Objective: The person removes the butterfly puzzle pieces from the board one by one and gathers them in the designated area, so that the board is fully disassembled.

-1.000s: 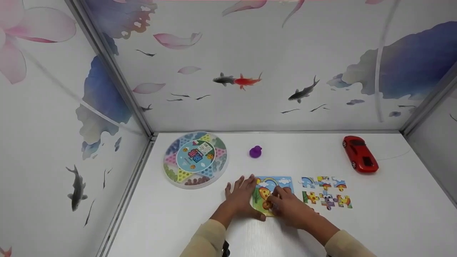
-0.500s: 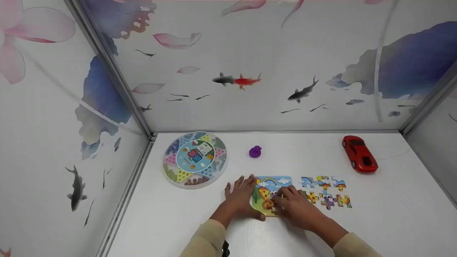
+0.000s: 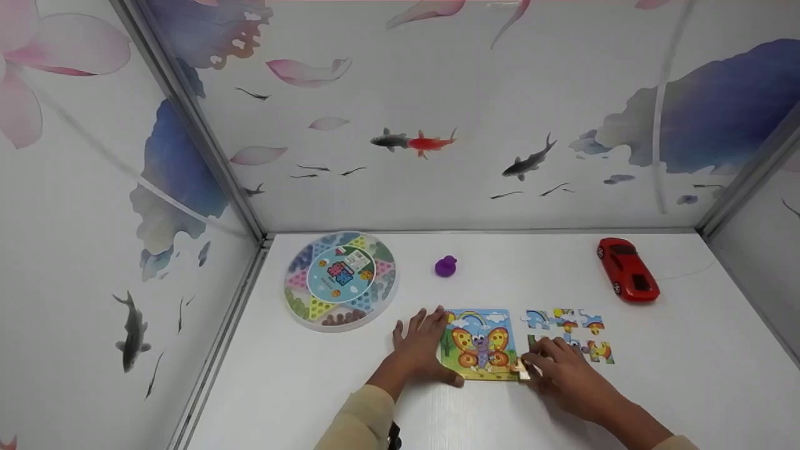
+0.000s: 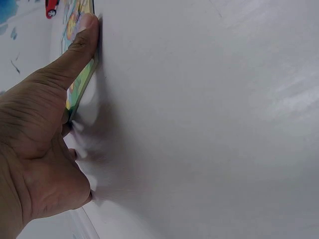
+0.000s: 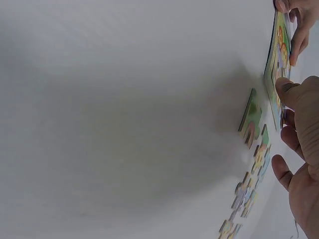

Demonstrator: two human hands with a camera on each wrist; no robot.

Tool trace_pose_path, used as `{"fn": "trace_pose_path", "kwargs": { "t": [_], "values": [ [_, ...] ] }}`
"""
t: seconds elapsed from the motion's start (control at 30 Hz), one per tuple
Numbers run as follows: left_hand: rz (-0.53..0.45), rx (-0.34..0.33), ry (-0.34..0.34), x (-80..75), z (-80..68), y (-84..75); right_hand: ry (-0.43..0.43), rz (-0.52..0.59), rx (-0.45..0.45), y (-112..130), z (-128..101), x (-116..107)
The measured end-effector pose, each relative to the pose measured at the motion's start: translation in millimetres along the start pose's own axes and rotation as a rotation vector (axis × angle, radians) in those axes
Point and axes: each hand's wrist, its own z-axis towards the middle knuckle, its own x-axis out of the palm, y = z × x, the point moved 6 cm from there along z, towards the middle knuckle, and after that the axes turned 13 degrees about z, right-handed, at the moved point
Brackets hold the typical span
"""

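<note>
A butterfly puzzle board [image 3: 478,344] lies flat on the white table [image 3: 675,375]. My left hand [image 3: 422,344] rests flat beside its left edge, fingers straight. In the left wrist view the thumb [image 4: 84,40] presses along the board's edge [image 4: 79,84]. My right hand [image 3: 562,372] sits by the board's lower right corner. Its curled fingers hold a puzzle piece [image 3: 522,370], seen as a green piece [image 5: 251,117] in the right wrist view. Several loose pieces [image 3: 572,325] lie in rows just right of the board, partly under that hand.
A round colourful game board [image 3: 341,280] sits at the back left. A small purple duck [image 3: 445,266] stands behind the puzzle. A red toy car [image 3: 628,269] is at the back right. Painted walls close in the table on three sides.
My right hand has drawn off the butterfly board to the right, taking a piece to the board's lower right corner. The butterfly picture is now uncovered. The left hand has not moved.
</note>
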Motion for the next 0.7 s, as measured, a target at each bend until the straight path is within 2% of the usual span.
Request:
{"fn": "trace_pose_path", "kwargs": {
  "t": [0.33, 0.7],
  "values": [
    [0.001, -0.004, 0.004, 0.4, -0.1, -0.2, -0.010, -0.015, 0.081, -25.0, -35.8, -11.2],
    [-0.001, -0.008, 0.001, 0.5, 0.0, 0.2, -0.009, -0.041, 0.146, -45.8, -60.1, -17.1]
  ]
}}
